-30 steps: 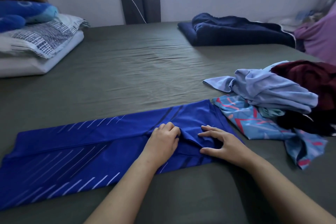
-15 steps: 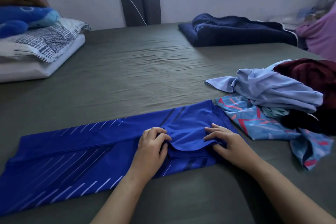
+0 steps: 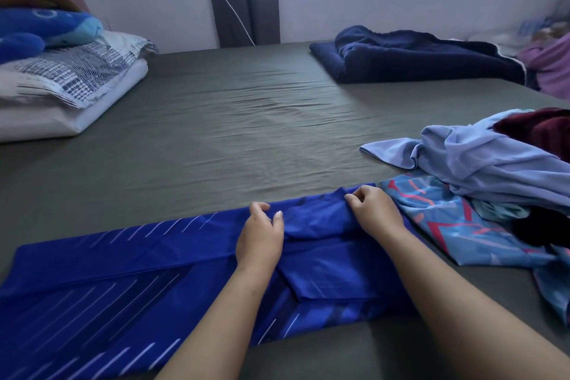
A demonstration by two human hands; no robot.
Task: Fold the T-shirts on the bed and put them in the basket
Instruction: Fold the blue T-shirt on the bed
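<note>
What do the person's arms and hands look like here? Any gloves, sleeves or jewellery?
Both arms are bare as far as the picture shows, with no sleeve in view. The left hand and the right hand wear no gloves, and no ring, watch or bracelet shows on either. The fingers have short, plain nails. There are no markings or bandages.

Both bare forearms reaching forward, roughly parallel. Left hand (image 3: 260, 236) palm down, fingers curled, thumb and forefinger pinching the blue T-shirt (image 3: 101, 281) at its far edge. Right hand (image 3: 377, 210) just beside, slightly farther forward, fingers curled, pinching the same cloth.
</note>
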